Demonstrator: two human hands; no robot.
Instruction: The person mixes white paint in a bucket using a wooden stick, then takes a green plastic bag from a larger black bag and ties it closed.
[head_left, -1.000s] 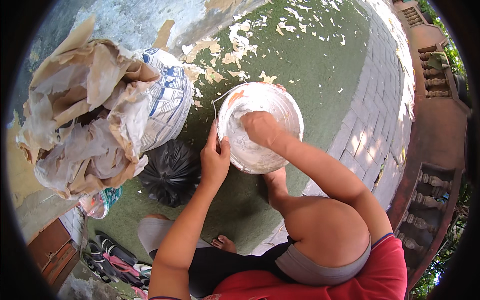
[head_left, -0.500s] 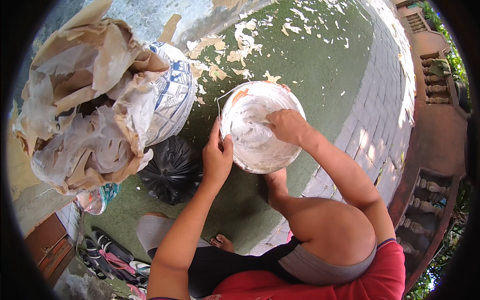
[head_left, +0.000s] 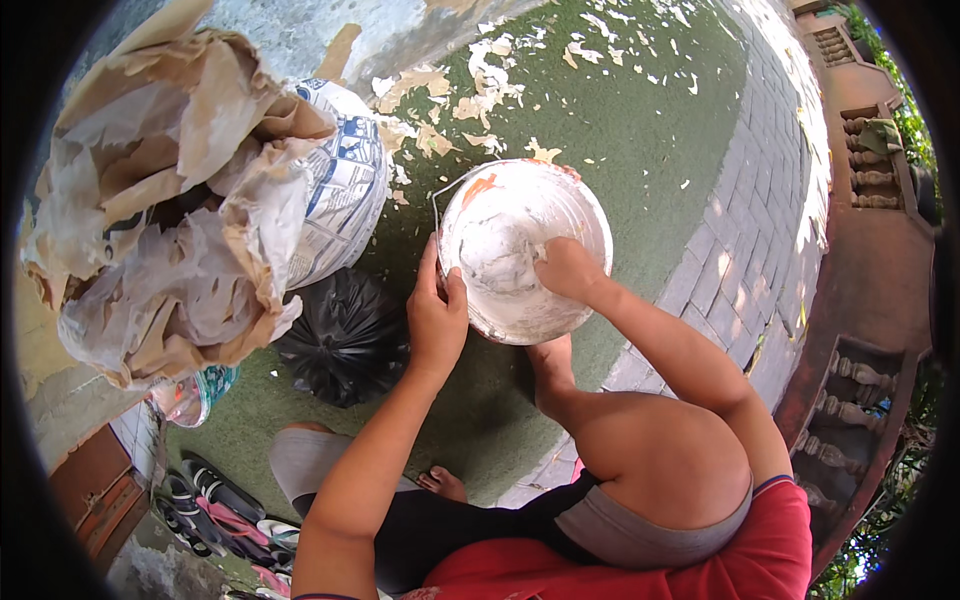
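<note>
A round bucket (head_left: 535, 315), its inside coated white with an orange-red patch by the rim, tilts its mouth up between my arms. Whitish paste (head_left: 495, 258) lies smeared over the bottom. My left hand (head_left: 438, 318) grips the left side of the bucket, thumb over the rim and fingers outside. A thin wire handle (head_left: 434, 205) hangs by the upper left rim. Inside, toward the right, my right hand (head_left: 570, 268) is closed in a fist above the paste; whatever it holds is hidden beneath the fingers.
A large torn paper sack (head_left: 335, 190) stands at the left, with a knotted black plastic bag (head_left: 345, 340) beside it. Pale flakes (head_left: 490, 85) litter the green mat (head_left: 640, 130). Slippers (head_left: 225, 505) lie lower left. Grey paving (head_left: 740, 240) runs along the right, by a balustrade (head_left: 850, 400).
My right hand has shifted slightly down inside the bucket, and the paste looks more spread out. My left hand keeps its hold on the rim.
</note>
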